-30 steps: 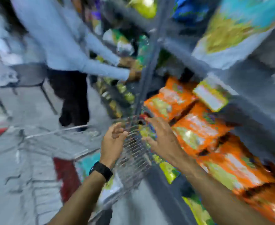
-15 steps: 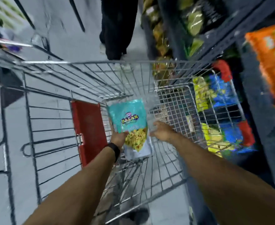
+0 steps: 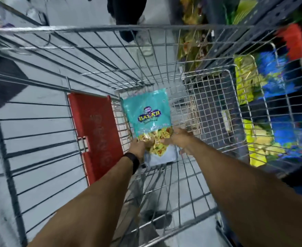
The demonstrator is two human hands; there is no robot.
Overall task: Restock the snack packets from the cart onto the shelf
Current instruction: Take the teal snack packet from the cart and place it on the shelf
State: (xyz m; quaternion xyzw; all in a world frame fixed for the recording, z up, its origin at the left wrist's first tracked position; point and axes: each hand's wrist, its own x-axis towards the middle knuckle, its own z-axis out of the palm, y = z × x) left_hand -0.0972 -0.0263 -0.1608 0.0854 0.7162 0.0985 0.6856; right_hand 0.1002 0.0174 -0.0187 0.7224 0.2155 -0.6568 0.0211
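Teal snack packet (image 3: 145,111), red cart flap (image 3: 95,132)

shelf packets (image 3: 244,81) blurred (labels unreadable), bystander (image 3: 129,16) cut off at top edge

Both arms reach down into wire cart (image 3: 111,56). Teal snack packet (image 3: 147,111) sits inside it, w/ left hand (image 3: 137,148) gripping its lower left edge, right hand (image 3: 179,138) on its lower right. Black watch (image 3: 133,161) on left wrist. Red flap (image 3: 95,132) just left of packet. Shelf (image 3: 280,13) on right w/ yellow & blue packets (image 3: 264,82), blurred. Another person's shoe (image 3: 145,43) beyond cart.
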